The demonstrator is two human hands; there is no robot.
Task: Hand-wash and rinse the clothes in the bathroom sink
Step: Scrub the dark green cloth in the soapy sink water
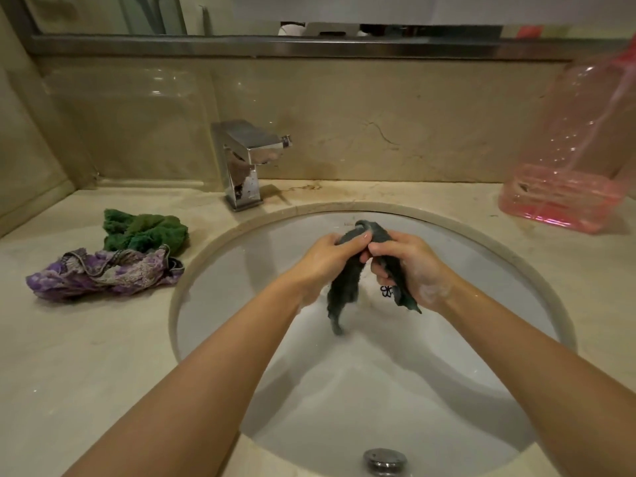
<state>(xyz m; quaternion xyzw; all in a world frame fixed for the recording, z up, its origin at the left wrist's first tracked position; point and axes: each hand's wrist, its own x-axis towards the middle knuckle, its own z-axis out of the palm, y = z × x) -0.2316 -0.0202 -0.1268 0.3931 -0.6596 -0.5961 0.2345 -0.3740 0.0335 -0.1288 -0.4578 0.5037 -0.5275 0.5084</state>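
Observation:
A dark grey wet cloth (344, 290) hangs over the white oval sink (378, 390). My left hand (325, 258) grips its upper fold from the left, and my right hand (406, 266) grips it from the right, with suds on the wrist. The two hands meet at the top of the cloth, and its two ends dangle down into the basin. A green towel-like cloth (144, 230) and a purple patterned garment (103, 273) lie bunched on the counter left of the sink.
A square chrome tap (246, 160) stands behind the sink at the left, with no water running from it. A large pink plastic bottle (571, 160) sits on the counter at the right. A metal drain fitting (385, 461) is at the near rim.

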